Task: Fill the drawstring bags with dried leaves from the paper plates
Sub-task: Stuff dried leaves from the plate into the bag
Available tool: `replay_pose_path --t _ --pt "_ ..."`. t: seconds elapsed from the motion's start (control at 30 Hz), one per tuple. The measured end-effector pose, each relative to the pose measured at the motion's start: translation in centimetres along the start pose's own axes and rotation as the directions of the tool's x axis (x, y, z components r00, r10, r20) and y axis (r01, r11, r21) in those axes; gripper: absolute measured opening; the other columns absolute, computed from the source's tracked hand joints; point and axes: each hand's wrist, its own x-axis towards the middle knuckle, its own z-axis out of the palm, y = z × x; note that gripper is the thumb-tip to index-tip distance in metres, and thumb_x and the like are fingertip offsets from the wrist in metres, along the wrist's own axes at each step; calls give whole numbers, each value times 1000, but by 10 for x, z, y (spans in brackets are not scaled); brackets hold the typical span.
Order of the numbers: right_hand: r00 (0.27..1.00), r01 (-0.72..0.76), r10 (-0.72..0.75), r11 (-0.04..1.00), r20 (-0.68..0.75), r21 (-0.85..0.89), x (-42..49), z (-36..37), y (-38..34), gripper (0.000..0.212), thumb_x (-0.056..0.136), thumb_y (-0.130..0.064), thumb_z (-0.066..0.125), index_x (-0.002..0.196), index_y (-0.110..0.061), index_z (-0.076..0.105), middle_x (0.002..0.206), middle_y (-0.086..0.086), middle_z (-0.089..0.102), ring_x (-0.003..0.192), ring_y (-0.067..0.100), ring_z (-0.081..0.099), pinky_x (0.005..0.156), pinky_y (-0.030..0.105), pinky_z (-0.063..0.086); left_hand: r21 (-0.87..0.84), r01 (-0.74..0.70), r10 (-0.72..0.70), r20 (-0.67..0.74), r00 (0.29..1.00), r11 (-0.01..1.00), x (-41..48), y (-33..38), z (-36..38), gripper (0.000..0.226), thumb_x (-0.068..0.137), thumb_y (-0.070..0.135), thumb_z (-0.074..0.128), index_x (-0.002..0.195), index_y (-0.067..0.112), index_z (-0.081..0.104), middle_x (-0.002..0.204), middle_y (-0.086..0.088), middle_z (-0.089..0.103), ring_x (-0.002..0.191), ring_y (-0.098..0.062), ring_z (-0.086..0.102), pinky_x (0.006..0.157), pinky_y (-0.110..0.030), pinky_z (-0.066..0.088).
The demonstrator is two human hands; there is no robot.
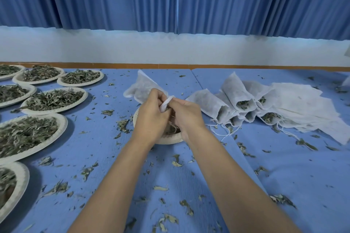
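The left hand (pixel 151 117) and right hand (pixel 186 117) both pinched the mouth of a white drawstring bag (pixel 141 89), held above a paper plate (pixel 166 141) with few leaves. To the right, filled bags (pixel 236 100) lay against a stack of flat empty bags (pixel 306 108). Several heaped plates of dried leaves (pixel 53 100) sat to the left, so most of the filling seemed undone.

A white drawstring bag (pixel 141 87) tilts up mid-frame over a paper plate (pixel 166 141). Filled bags (pixel 234 92) pile right, and leaf-heaped plates (pixel 62 125) lie left.
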Motion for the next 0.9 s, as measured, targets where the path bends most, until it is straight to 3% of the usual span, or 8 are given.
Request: replay_pose_path --t 0.1,0.17,0.23,0.33,0.47,0.7,0.8,0.9 --pt "996 -1 6 998 87 -64 -2 -1 -10 24 88 -1 44 94 9 65 106 31 65 95 39 65 95 51 49 -74 35 -39 -52 998 997 2 -5 -3 26 87 8 64 78 23 45 63 6 51 51 -2 49 45 -13 37" --pt "987 11 3 996 158 -93 -3 -6 -15 27 91 2 40 83 -1 65 104 27 67 95 35 67 88 44 55 -121 72 -80 -68 994 990 5 -9 -4 26 86 6 64 78 23 46 68 0 55 59 -15 56 47 -17 42" --pt "975 23 -8 998 221 -66 -5 -8 -18 31 93 6 38 79 -9 61 93 18 69 78 21 67 73 30 58 -135 86 -98 -87 991 987 6 -11 -4 28 86 5 65 78 24 46 70 -1 56 58 -14 55 45 -14 41" --pt "985 44 -38 999 166 -31 -7 -6 -14 18 91 9 47 96 -8 52 99 19 65 80 21 66 68 29 59 -168 90 -111 -116 987 982 7 -12 -6 28 85 5 65 77 24 47 70 0 54 57 -7 53 49 -15 41" --pt "991 118 -117 993 60 -17 -6 0 -7 21 86 7 57 91 -12 49 102 18 65 94 30 68 78 40 59 -179 74 -96 -118 988 981 9 -11 -8 28 83 2 63 76 23 47 68 0 52 60 -15 51 50 -20 43" --pt "923 344 -384 833 -5 -434 1 -8 -9 17 84 -5 63 93 -16 52 88 1 60 87 26 66 78 47 55 -190 88 -115 -136 984 978 8 -11 -11 30 82 -2 60 72 22 46 65 1 49 57 -13 44 55 -27 41" --pt "906 378 -421 773 32 -509 3 -14 -6 20 86 -13 67 106 -14 62 96 -1 60 90 24 64 78 45 55 -216 96 -119 -100 988 972 8 -8 -12 29 82 1 64 71 21 46 63 0 51 56 -11 46 54 -23 40" --pt "894 401 -443 723 67 -562 6 -18 -5 8 88 -15 66 93 -12 71 80 -1 67 75 13 63 72 30 55 -240 101 -119 -63 991 966 8 -7 -12 29 82 3 68 71 19 46 61 0 51 54 -10 47 51 -19 41"
